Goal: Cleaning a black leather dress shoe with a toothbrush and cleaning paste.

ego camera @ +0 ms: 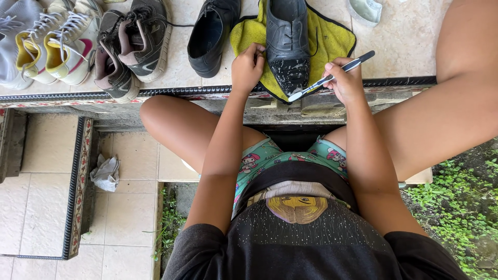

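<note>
Head view, looking down past lap and knees to a tiled ledge.

Left hand [247, 66]: fingers curled together against the near left edge of a black leather lace-up shoe [287, 39], touching it beside the toe. Grip on the shoe itself unclear; fingertips partly hidden by the knuckles.

Right hand [344, 80]: fingers clamped on the dark handle of a toothbrush [332, 77]. Handle angled up and to the right, white bristled head pointing down-left, touching or just beside the shoe's toe.

Black shoe: upright on its sole, toe toward the body, lying on a yellow-green cloth [332, 39] with dark edging. Toe cap speckled with pale foam or flecks. Cloth spread on the tiled surface [404, 41], near corner hanging over the patterned border.

Just left of the cloth: a second black leather shoe [210, 36], opening visible, tilted slightly, apart from the first.

Further left: pair of grey-and-black sneakers [132, 46] with pinkish lining, then white sneakers [62, 44] with yellow insoles, laces loose.

Top right edge: a pale green object [365, 10], cropped, kind not discernible.

Lower step, left: crumpled white rag [106, 172] on beige tile. Low green plants [459, 207] at lower right.
</note>
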